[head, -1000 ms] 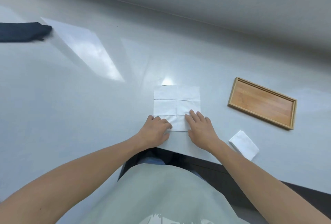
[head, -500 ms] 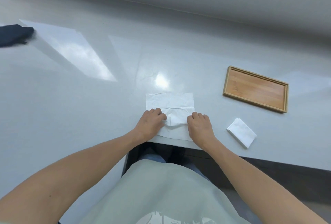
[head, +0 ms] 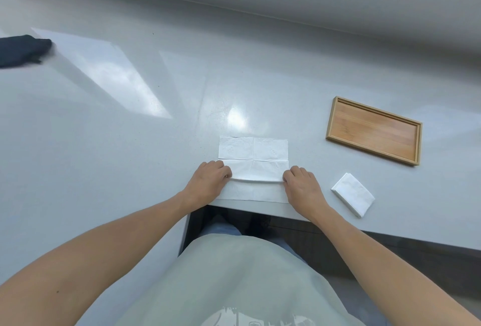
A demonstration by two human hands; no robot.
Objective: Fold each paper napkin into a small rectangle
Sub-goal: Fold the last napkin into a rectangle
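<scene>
Napkin (head: 253, 161) lies flat at the near edge of the table (head: 104, 169), directly in front of the person. Left hand (head: 208, 182) and right hand (head: 302, 185) each pinch one end of a raised crease across it. This looks like the first fold, the near part lifting over. Next, carry it to the far edge, align corners, press flat. One folded napkin (head: 352, 194) lies right, near a wooden tray (head: 329, 120).

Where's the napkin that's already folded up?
In the head view, the folded napkin lies on the table beside the right hand, just below the wooden tray.
</scene>
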